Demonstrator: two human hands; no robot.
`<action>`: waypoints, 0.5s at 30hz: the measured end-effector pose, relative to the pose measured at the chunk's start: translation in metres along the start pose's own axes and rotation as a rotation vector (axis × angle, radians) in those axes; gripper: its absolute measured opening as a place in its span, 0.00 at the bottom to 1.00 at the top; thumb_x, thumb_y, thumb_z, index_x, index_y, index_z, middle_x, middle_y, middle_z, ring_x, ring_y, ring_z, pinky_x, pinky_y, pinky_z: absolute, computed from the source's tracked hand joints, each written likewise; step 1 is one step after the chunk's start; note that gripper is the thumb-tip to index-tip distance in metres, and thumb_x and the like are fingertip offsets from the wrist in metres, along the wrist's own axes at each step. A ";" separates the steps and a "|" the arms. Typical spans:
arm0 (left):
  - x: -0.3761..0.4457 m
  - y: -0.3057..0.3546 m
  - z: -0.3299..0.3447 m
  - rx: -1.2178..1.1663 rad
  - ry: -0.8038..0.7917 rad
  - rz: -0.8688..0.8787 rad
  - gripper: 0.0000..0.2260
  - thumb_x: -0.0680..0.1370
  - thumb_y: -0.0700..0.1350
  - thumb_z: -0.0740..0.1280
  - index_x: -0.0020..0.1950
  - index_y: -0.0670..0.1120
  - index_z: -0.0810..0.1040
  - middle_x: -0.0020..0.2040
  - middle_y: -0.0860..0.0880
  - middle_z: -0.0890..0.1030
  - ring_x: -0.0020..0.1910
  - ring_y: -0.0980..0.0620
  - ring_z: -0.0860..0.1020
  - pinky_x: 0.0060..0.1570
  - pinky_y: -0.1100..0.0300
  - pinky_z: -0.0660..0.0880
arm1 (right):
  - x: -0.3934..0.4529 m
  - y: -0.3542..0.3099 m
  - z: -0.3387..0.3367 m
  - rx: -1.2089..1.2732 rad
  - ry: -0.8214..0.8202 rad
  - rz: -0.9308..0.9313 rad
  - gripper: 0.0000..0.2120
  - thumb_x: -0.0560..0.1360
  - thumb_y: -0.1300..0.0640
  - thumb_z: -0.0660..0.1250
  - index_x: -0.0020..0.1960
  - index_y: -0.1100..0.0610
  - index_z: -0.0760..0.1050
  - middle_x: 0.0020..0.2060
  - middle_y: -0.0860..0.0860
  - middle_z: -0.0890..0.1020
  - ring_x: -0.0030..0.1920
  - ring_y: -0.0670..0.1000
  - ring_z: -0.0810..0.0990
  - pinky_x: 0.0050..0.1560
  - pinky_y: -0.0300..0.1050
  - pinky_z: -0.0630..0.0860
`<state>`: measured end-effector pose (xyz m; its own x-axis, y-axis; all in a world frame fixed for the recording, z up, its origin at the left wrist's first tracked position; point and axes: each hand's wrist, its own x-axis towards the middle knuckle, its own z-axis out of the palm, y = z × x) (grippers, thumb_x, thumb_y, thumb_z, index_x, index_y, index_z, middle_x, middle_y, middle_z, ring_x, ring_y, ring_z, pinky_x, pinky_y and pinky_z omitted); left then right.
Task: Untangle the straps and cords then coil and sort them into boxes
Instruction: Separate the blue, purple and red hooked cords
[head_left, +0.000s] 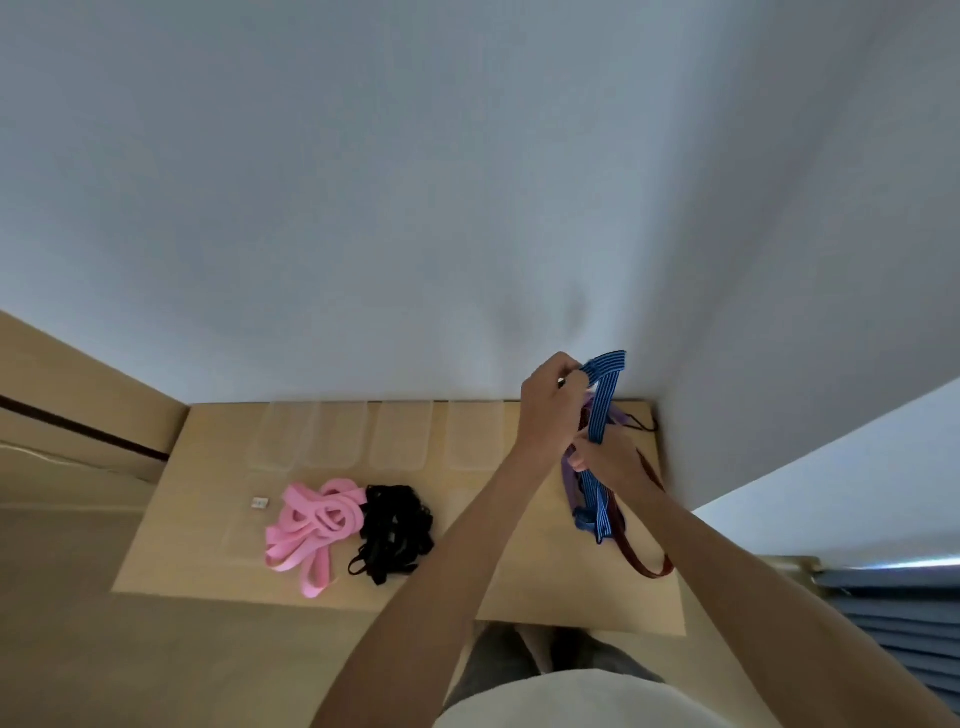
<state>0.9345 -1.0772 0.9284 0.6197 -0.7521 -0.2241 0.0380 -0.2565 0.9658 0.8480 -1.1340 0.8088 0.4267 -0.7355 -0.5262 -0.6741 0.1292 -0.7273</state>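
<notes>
Blue striped strap (602, 410) runs nearly upright between my hands, its long axis pointing up toward the wall and down at the table (488, 582). My left hand (550, 400) pinches its top end, where it folds over; my right hand (605, 460), just below, holds a tight grip on the strap's middle together with purple and dark red straps, whose loops hang beneath. Well to the left of both hands lie pink straps (314, 525) touching black cords (392, 527), with clear boxes (400, 436) beyond them.

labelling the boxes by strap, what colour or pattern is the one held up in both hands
Blue with thin pale stripes running lengthwise: the striped strap, clearest in the head view.
</notes>
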 end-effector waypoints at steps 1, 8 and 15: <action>0.001 -0.008 -0.006 0.017 0.038 -0.017 0.07 0.77 0.37 0.60 0.39 0.43 0.74 0.33 0.51 0.73 0.29 0.55 0.71 0.31 0.62 0.68 | -0.002 -0.001 0.003 0.020 0.015 -0.001 0.10 0.76 0.65 0.63 0.36 0.61 0.75 0.38 0.59 0.85 0.36 0.52 0.80 0.33 0.41 0.73; 0.008 -0.060 -0.060 0.139 0.168 -0.109 0.05 0.76 0.40 0.61 0.43 0.43 0.76 0.38 0.45 0.79 0.37 0.49 0.77 0.37 0.52 0.73 | -0.005 -0.010 0.018 0.247 0.187 -0.058 0.07 0.74 0.66 0.63 0.40 0.64 0.78 0.34 0.59 0.83 0.34 0.55 0.81 0.38 0.52 0.81; 0.018 -0.097 -0.138 0.274 0.282 -0.190 0.05 0.77 0.38 0.61 0.44 0.43 0.76 0.40 0.48 0.78 0.35 0.53 0.74 0.33 0.60 0.67 | -0.022 -0.064 0.030 0.337 0.368 -0.179 0.07 0.79 0.62 0.65 0.45 0.64 0.78 0.33 0.55 0.80 0.32 0.49 0.77 0.37 0.48 0.79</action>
<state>1.0502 -0.9823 0.8484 0.8132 -0.4902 -0.3136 -0.0134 -0.5545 0.8320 0.9001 -1.1057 0.8538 0.2364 -0.9427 -0.2355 -0.3533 0.1424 -0.9246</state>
